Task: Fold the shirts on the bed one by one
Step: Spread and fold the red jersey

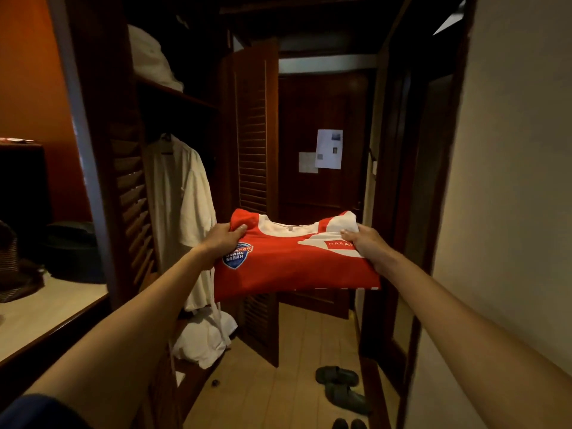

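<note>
A folded red and white shirt (291, 258) with a blue badge and a white collar hangs in the air in front of me, held flat at chest height. My left hand (223, 236) grips its left edge, thumb on top. My right hand (363, 241) grips its right edge the same way. Both arms are stretched forward toward an open wardrobe. No bed is in view.
The wardrobe (173, 181) stands open at the left, with a cream robe (182, 205) on a hanger, white bedding (151, 57) on its shelf and louvred doors (253, 168). A counter (46, 305) with a dark hat is at the far left. Sandals (340, 388) lie on the floor.
</note>
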{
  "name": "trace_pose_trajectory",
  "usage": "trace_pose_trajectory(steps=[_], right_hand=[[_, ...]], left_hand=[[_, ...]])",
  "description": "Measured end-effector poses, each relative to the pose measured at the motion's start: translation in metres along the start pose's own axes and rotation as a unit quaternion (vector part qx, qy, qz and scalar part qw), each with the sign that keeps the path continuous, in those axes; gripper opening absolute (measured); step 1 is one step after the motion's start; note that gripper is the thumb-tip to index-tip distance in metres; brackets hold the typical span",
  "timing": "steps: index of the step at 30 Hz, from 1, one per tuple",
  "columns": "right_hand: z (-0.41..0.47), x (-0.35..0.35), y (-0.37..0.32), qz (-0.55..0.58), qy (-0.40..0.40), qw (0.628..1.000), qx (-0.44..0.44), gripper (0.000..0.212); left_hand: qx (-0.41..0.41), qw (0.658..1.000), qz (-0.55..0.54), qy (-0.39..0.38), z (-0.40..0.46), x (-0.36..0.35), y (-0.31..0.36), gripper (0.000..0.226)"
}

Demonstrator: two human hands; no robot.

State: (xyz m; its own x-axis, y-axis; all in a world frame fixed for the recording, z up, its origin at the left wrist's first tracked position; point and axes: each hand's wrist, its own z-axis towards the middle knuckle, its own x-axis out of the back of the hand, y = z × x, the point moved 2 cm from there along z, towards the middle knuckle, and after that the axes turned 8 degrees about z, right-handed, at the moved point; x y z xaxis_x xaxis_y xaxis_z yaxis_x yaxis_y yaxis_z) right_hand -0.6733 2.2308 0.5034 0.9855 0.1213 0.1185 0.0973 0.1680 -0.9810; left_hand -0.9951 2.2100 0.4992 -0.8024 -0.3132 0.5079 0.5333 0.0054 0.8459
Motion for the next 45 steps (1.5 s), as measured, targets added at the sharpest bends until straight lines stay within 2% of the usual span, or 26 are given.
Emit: trace_pose_trajectory(steps=[6,12,15,18,25,30,32,34,39,45], right_hand=[[0.161,-0.013,0.03,0.018,0.025,1.0,0.001,0.016],[0.302,-0.021,0.05,0.002,0.058,0.998,0.001,0.026],[0.368,-0.042,0.063,-0.023,0.037,0.999,0.005,0.029],[0.442,-0.082,0.08,-0.045,0.01,0.999,0.014,0.037],[0.62,-0.223,0.117,-0.036,-0.119,0.992,0.025,0.039],[0.712,-0.359,0.127,-0.003,-0.259,0.966,0.02,0.031],[0.735,-0.414,0.13,0.01,-0.309,0.951,0.022,0.027],[0.749,-0.467,0.141,0.015,-0.358,0.934,0.013,0.026],[0.774,-0.57,0.18,0.049,-0.456,0.888,-0.031,0.017],[0.807,-0.653,0.227,0.044,-0.493,0.868,-0.044,0.024]], left_hand=[[-0.019,0.999,-0.026,-0.005,0.169,-0.031,-0.021,0.029],[-0.034,0.999,-0.034,-0.012,0.308,-0.054,-0.033,0.018],[-0.025,0.999,-0.027,0.012,0.36,-0.049,-0.05,0.014],[0.007,0.999,-0.03,0.026,0.415,-0.032,-0.081,0.021],[0.081,0.985,-0.031,0.149,0.524,0.037,-0.175,0.025],[0.158,0.95,-0.009,0.27,0.552,0.1,-0.249,0.022],[0.189,0.927,0.013,0.324,0.55,0.124,-0.278,0.018],[0.221,0.903,0.041,0.367,0.542,0.143,-0.305,0.023],[0.277,0.852,0.079,0.438,0.535,0.162,-0.369,0.028],[0.303,0.829,0.064,0.466,0.558,0.174,-0.441,0.028]])
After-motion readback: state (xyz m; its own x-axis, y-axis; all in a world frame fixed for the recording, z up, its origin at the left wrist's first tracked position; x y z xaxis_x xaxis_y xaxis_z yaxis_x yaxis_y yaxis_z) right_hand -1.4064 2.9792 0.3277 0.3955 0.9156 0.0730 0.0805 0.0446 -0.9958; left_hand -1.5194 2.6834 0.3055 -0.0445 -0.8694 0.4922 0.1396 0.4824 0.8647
